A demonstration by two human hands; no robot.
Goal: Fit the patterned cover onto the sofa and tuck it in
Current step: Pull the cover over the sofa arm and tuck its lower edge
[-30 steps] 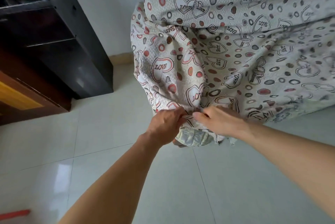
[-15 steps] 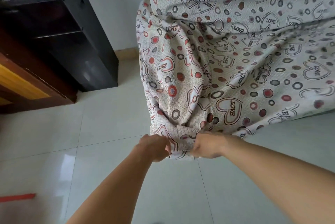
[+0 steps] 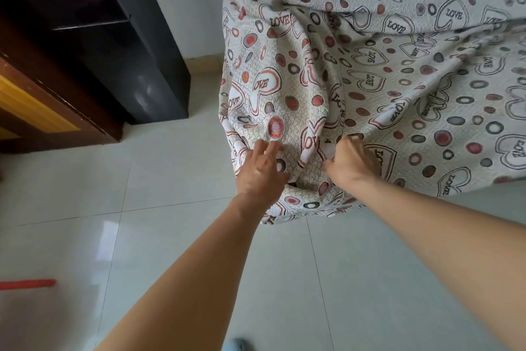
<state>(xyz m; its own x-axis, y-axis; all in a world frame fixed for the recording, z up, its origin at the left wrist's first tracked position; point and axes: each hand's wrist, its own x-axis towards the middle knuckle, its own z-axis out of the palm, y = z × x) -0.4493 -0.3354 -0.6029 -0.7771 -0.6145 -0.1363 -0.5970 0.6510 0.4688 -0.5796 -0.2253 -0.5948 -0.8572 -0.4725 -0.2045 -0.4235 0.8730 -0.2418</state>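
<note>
Cover (image 3: 370, 80): cream, printed with red and grey circles and outlined "LOVE" hearts. Floor (image 3: 170, 180): pale glossy tiles. Cabinet (image 3: 128, 37): black. Adjoining unit (image 3: 42, 100): brown with yellow panel.

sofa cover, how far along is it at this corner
Done: the patterned cover is draped over the sofa down to the floor. In hand: the right hand grips a fold at the corner while the left hand rests on the cloth with straight fingers. Left: the corner is bunched in loose folds, with the hem lying untucked on the tiles.
</note>
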